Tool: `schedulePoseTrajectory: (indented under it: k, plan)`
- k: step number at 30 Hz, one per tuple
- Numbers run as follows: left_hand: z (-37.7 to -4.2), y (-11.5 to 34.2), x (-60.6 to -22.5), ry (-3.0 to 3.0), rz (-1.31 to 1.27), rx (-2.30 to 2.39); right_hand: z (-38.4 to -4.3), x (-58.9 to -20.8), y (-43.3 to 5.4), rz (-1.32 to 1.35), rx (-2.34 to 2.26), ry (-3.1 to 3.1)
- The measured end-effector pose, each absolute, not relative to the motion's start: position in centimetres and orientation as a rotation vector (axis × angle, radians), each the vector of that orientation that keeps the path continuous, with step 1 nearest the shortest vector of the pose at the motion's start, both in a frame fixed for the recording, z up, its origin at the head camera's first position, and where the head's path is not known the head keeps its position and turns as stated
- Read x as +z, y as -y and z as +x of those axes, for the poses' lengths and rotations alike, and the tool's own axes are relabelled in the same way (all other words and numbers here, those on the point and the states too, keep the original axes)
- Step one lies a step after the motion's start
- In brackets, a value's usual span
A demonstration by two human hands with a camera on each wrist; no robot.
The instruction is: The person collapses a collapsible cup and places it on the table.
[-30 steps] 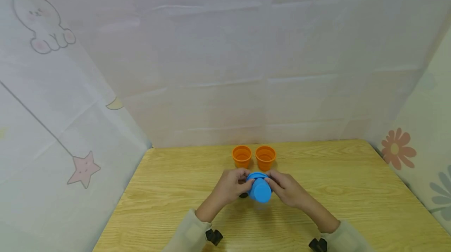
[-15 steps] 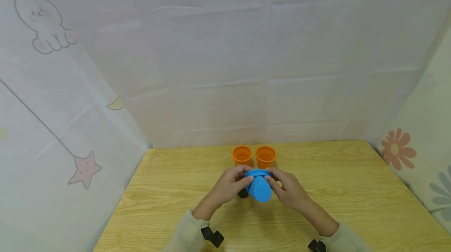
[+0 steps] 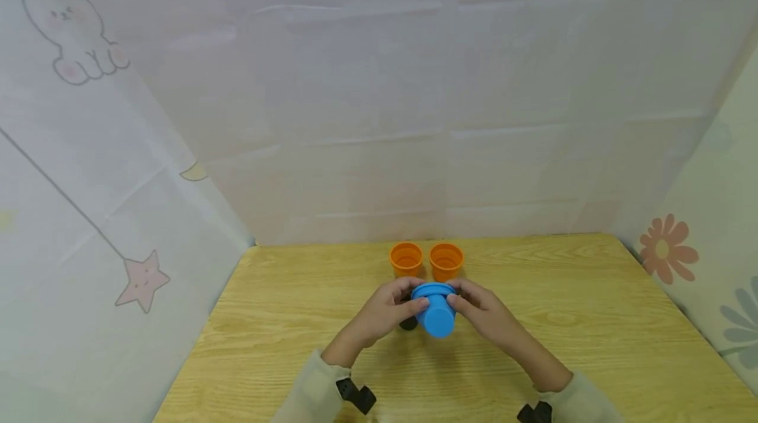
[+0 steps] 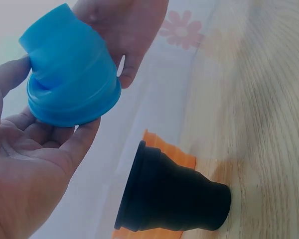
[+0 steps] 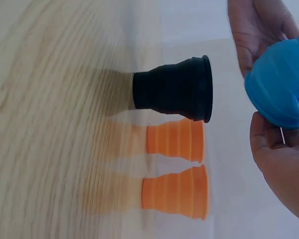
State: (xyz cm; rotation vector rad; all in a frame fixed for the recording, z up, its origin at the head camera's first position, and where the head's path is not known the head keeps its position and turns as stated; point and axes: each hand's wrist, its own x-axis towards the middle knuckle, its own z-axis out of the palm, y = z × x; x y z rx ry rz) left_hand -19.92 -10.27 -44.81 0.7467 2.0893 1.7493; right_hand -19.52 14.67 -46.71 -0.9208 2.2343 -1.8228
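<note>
A blue collapsible cup is held above the table, tilted with its base toward the head camera and its rim away. My left hand grips its left side, thumb near the fold under the rim. On the opposite side my right hand grips it in the same way. One part of the wall is folded in near the rim, as the left wrist view shows on the blue cup. Below the hands a black collapsible cup stands upright on the table, mostly hidden by my left hand in the head view.
Two orange collapsible cups, a left one and a right one, stand upright side by side beyond the hands. The wooden table ends at a pale cloth backdrop, with printed cloth on both sides.
Both hands have shifted slightly up and away with the blue cup, and its base has straightened a little to the left. The thumbs have moved slightly. The orange cups have not moved.
</note>
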Motion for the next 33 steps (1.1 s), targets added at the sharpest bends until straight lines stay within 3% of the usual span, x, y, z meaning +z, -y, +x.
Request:
schedulePoseTrajectory:
  k: [14,33]
  plan:
    - [-19.7,10.3,-44.6,-2.146,0.676,1.741,-19.4,-45.8,-14.7,-0.815,-1.850,-1.966]
    - [-19.6,10.7,-44.3,-2.044,0.778,1.898,-19.3,-45.1,-14.8,-0.801,-1.854,-2.002]
